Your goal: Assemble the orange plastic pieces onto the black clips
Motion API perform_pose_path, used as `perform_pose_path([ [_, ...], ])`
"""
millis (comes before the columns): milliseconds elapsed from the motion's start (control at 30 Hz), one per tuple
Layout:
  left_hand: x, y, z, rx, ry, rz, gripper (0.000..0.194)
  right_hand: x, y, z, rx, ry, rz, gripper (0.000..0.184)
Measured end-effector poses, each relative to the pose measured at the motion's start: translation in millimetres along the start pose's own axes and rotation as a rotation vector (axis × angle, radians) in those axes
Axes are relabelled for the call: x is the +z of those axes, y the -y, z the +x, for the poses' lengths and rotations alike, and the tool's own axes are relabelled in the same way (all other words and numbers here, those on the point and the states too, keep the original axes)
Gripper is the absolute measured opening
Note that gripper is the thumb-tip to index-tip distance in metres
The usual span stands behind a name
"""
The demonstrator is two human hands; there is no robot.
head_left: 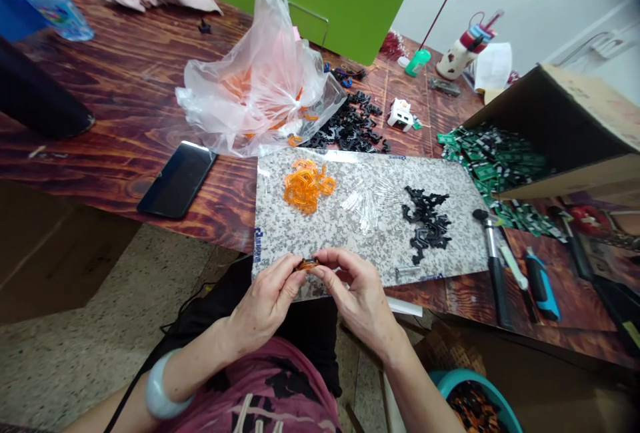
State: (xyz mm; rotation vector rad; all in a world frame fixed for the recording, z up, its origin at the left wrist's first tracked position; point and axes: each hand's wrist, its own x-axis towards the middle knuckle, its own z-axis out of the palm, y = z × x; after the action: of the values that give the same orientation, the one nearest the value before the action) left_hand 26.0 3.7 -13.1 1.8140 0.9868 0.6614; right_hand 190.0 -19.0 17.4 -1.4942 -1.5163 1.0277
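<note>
Between the fingertips of my left hand (273, 290) and my right hand (357, 286) is a small orange-and-black plastic part (307, 264). Both hands pinch it, one at each end, over the front edge of a speckled stone-patterned board (280, 240). Beyond them on the board lies a pile of translucent orange plastic pieces (306, 186). To its right are thin clear strips (367, 203), then a heap of black plastic pieces (427, 220). The fingers partly cover the held part, so its exact kind is unclear.
A knotted plastic bag (265, 86) and more black pieces (350, 123) sit behind the board. Left is a phone (177, 180). Right are a hammer (495, 266), a blue cutter (543, 283) and a cardboard box (590, 106) spilling green circuit boards (493, 163). A teal basin (450, 380) stands below.
</note>
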Motion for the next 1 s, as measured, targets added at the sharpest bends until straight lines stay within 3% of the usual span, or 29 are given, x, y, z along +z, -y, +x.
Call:
perform_pose_path([
  [1000,1.2,7.0,-3.1,0.125,0.045,0.035,0.018,-7.2,2.3,-3.1,-0.006,0.086,-0.064,0.011],
])
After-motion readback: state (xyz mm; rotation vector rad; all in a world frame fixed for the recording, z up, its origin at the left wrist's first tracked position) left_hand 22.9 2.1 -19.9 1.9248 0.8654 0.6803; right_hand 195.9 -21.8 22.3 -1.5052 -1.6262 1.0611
